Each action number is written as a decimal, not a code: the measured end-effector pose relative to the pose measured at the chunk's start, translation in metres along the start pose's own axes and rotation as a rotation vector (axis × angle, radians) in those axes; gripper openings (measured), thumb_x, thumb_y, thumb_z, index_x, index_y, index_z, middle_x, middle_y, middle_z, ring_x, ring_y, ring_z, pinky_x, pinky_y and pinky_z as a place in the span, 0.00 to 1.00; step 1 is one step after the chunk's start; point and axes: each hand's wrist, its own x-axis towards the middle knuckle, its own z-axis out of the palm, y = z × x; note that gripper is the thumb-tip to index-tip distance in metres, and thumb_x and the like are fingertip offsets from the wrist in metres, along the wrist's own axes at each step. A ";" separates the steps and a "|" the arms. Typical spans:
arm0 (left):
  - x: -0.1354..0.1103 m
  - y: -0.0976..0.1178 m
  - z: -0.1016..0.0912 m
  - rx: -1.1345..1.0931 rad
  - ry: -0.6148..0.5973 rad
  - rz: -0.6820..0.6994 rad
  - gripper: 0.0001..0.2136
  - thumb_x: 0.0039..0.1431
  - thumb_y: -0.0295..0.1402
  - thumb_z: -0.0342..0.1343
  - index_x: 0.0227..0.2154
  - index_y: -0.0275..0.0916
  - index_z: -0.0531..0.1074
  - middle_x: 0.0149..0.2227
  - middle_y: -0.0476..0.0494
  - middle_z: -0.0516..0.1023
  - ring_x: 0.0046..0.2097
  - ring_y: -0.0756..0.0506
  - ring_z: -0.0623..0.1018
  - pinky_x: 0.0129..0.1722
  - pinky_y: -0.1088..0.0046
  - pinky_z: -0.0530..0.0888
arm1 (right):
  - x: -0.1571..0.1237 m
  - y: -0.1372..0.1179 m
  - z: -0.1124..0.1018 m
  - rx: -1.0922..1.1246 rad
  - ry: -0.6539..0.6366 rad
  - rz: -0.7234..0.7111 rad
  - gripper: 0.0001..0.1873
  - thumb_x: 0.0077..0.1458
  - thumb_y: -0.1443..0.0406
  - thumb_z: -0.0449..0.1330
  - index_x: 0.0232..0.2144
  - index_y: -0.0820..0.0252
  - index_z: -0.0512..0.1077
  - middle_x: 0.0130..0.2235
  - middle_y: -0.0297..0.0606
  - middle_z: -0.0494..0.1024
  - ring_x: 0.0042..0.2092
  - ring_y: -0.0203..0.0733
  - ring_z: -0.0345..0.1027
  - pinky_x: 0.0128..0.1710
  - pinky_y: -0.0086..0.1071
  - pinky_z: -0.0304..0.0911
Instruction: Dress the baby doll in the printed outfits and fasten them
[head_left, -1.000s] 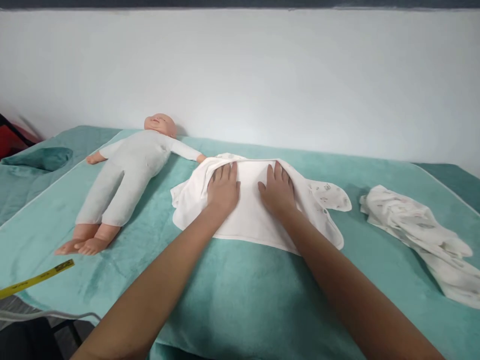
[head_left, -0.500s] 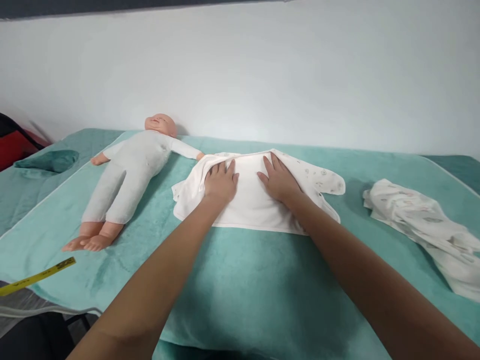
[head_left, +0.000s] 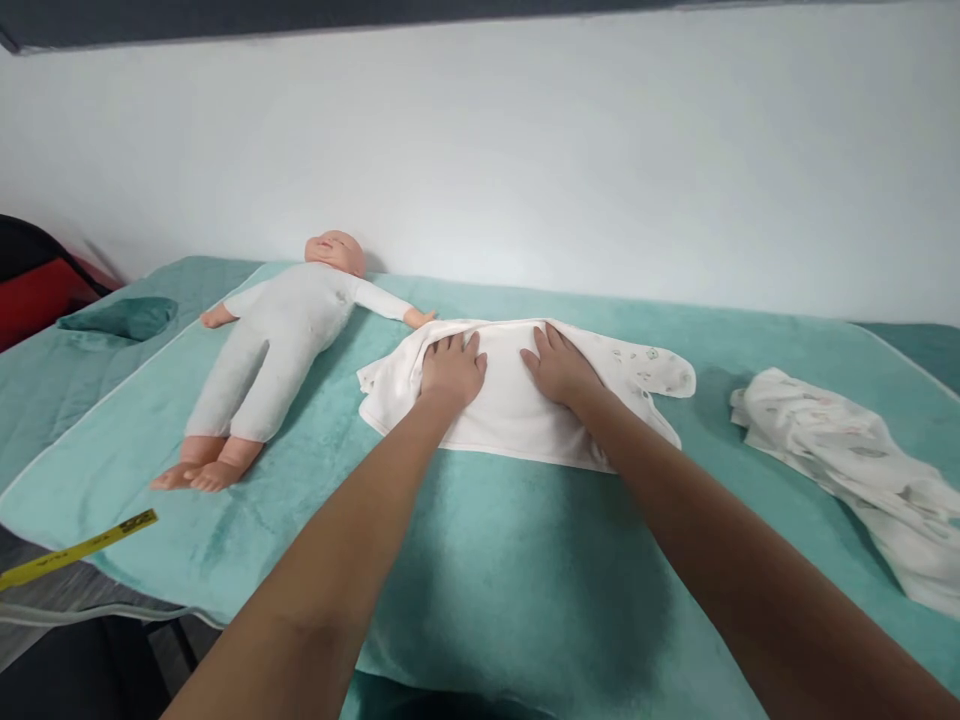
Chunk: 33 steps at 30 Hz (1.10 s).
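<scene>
A small white baby shirt (head_left: 502, 400) lies spread on the teal cover, its printed sleeve stretched out to the right. My left hand (head_left: 454, 370) rests on its left half with fingers spread, beside a fold of the cloth. On the right half lies my right hand (head_left: 561, 368), also with fingers apart, the fingertips close to the upper edge. A baby doll (head_left: 289, 325) in a white cloth body lies on its back to the left, one of its hands almost at the shirt's upper left edge.
At the right is a crumpled white printed cloth (head_left: 847, 450). The teal cover (head_left: 517, 570) runs back to a white wall (head_left: 525, 150). A yellow strip (head_left: 82, 550) is at the lower left, a teal pillow (head_left: 124, 318) and a red and black bag (head_left: 37, 290) at the far left.
The view has shifted slightly, so everything sits a little differently in the frame. Both hands stay on the shirt in nearly the same pose.
</scene>
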 end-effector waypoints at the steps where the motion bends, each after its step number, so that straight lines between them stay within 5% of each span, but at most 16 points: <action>1: -0.002 0.002 -0.002 -0.029 0.024 0.020 0.23 0.67 0.39 0.42 0.62 0.37 0.64 0.63 0.34 0.67 0.64 0.33 0.65 0.62 0.48 0.61 | -0.003 -0.005 -0.003 -0.030 -0.008 0.025 0.35 0.68 0.54 0.39 0.68 0.71 0.51 0.71 0.52 0.49 0.71 0.52 0.45 0.68 0.43 0.46; 5: -0.020 -0.004 -0.018 -0.280 0.180 0.125 0.18 0.67 0.30 0.43 0.54 0.38 0.71 0.57 0.40 0.75 0.59 0.43 0.72 0.61 0.64 0.67 | -0.016 -0.037 -0.008 -0.094 -0.011 0.086 0.33 0.67 0.59 0.39 0.66 0.75 0.55 0.69 0.61 0.52 0.69 0.61 0.49 0.64 0.53 0.49; 7: -0.035 -0.022 -0.030 -0.378 0.310 0.115 0.19 0.63 0.24 0.43 0.53 0.40 0.71 0.55 0.43 0.77 0.57 0.47 0.73 0.60 0.70 0.68 | -0.024 -0.054 -0.004 -0.086 -0.004 0.007 0.33 0.68 0.57 0.40 0.66 0.73 0.56 0.70 0.56 0.52 0.70 0.58 0.45 0.66 0.52 0.47; 10: -0.058 -0.066 -0.048 -0.312 0.407 -0.048 0.22 0.57 0.19 0.44 0.51 0.39 0.72 0.53 0.41 0.76 0.57 0.43 0.71 0.60 0.66 0.67 | -0.034 -0.072 0.009 -0.071 0.021 -0.145 0.35 0.68 0.52 0.39 0.67 0.68 0.56 0.71 0.49 0.49 0.72 0.53 0.39 0.68 0.49 0.41; 13: -0.071 -0.108 -0.059 -0.166 0.242 -0.327 0.17 0.59 0.30 0.51 0.50 0.37 0.74 0.53 0.33 0.74 0.57 0.34 0.70 0.57 0.55 0.69 | -0.038 -0.077 0.018 -0.081 0.042 -0.170 0.36 0.68 0.51 0.38 0.67 0.70 0.55 0.71 0.50 0.49 0.72 0.53 0.39 0.68 0.50 0.40; 16: -0.070 -0.129 -0.063 -0.128 0.047 -0.403 0.14 0.59 0.39 0.55 0.43 0.37 0.76 0.50 0.31 0.75 0.55 0.32 0.71 0.54 0.54 0.70 | -0.037 -0.076 0.020 -0.110 0.024 -0.175 0.36 0.67 0.51 0.39 0.67 0.69 0.56 0.71 0.51 0.49 0.72 0.53 0.39 0.68 0.50 0.40; 18: -0.063 -0.132 -0.066 -0.157 0.038 -0.390 0.11 0.61 0.37 0.52 0.40 0.38 0.75 0.46 0.34 0.77 0.52 0.34 0.74 0.50 0.58 0.72 | -0.036 -0.075 0.019 -0.131 0.014 -0.175 0.35 0.67 0.51 0.39 0.67 0.69 0.56 0.71 0.51 0.49 0.72 0.53 0.39 0.67 0.50 0.41; 22: -0.038 -0.129 -0.073 -0.204 0.244 -0.417 0.11 0.65 0.33 0.46 0.46 0.37 0.69 0.42 0.36 0.78 0.46 0.37 0.77 0.45 0.60 0.72 | -0.038 -0.076 0.019 -0.144 0.038 -0.181 0.34 0.67 0.52 0.40 0.67 0.68 0.56 0.71 0.50 0.50 0.72 0.53 0.39 0.67 0.50 0.42; 26: -0.028 -0.124 -0.069 -0.190 0.355 -0.355 0.12 0.65 0.27 0.44 0.50 0.34 0.65 0.50 0.33 0.74 0.54 0.38 0.73 0.54 0.60 0.69 | -0.038 -0.076 0.019 -0.129 0.026 -0.274 0.33 0.67 0.55 0.40 0.67 0.68 0.56 0.70 0.50 0.52 0.72 0.52 0.40 0.68 0.50 0.42; 33: -0.083 -0.077 -0.046 -0.170 0.342 -0.013 0.13 0.66 0.30 0.46 0.50 0.36 0.68 0.53 0.36 0.73 0.56 0.39 0.69 0.58 0.61 0.66 | -0.015 -0.090 0.018 -0.103 -0.036 -0.377 0.35 0.67 0.54 0.41 0.66 0.74 0.55 0.69 0.54 0.54 0.71 0.51 0.44 0.68 0.46 0.43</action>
